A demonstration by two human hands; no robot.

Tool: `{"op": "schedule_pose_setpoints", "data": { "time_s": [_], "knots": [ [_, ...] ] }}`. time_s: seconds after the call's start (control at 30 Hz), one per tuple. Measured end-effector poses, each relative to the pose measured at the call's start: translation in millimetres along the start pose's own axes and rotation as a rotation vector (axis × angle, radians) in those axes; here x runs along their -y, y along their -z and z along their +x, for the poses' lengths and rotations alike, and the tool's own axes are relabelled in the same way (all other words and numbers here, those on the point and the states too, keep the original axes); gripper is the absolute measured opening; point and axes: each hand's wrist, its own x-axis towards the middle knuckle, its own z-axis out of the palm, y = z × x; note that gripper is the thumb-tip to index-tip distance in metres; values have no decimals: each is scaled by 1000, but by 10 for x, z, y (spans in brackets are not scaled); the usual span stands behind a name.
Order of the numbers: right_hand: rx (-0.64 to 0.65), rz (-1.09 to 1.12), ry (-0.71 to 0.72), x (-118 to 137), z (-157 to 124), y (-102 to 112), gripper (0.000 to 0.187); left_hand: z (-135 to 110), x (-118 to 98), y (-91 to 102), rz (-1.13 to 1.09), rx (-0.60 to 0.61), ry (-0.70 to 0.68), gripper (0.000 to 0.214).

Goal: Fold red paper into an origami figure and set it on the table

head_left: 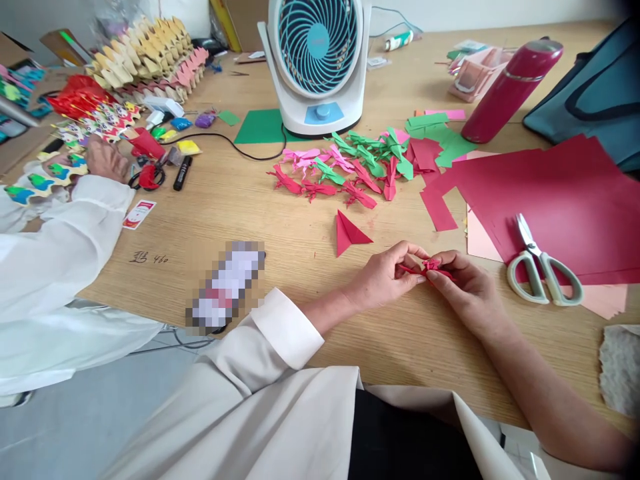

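Right of centre, the left hand (385, 277) and right hand (465, 288) pinch a creased red paper piece (431, 265) between their fingers (444, 283) over the wood-grain desk (290, 253); a crisp, pointed red fold (350, 235) lies to their upper left.

Cream outer garment (295, 427) over a black layer (405, 437)

The person's outer garment is loose, plain and smooth, with soft creases. On the left, its sleeve (235, 367) ends in a broad, lighter cuff (293, 327) with a straight, crisp edge, wider than the wrist. At the near side the front parts around the plain black layer. The left hand (387, 279), right hand (467, 290) and right forearm (543, 393) are bare.
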Motion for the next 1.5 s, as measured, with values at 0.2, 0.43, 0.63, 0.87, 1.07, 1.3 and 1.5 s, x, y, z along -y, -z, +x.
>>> {"op": "schedule_pose_setpoints", "data": {
  "time_s": [0.2, 0.43, 0.63, 0.87, 1.07, 1.3, 1.5],
  "knots": [
    [-58, 8, -66, -11, -52, 81, 17, 32, -11, -138, 36, -25, 6, 29],
    [-53, 1, -81, 12, -65, 68, 17, 16, -11, -135, 18, -28, -2, 30],
    [-24, -33, -29, 30, -41, 33, 19, -22, 0, -107, 7, -42, 2, 28],
    [4, -58, -16, 55, -35, 29, 22, -57, 10, -76, 35, -44, -11, 28],
    [58, -8, -8, 111, -2, 38, 29, -38, -17, -70, 66, -42, -19, 27],
    [102, 41, -37, 116, 30, 43, 33, -40, -54, -38, 61, -78, -2, 28],
    [106, 141, -135, 92, 100, 99, 35, 88, -61, 29, 0, -53, 47, 29]
  ]
}}
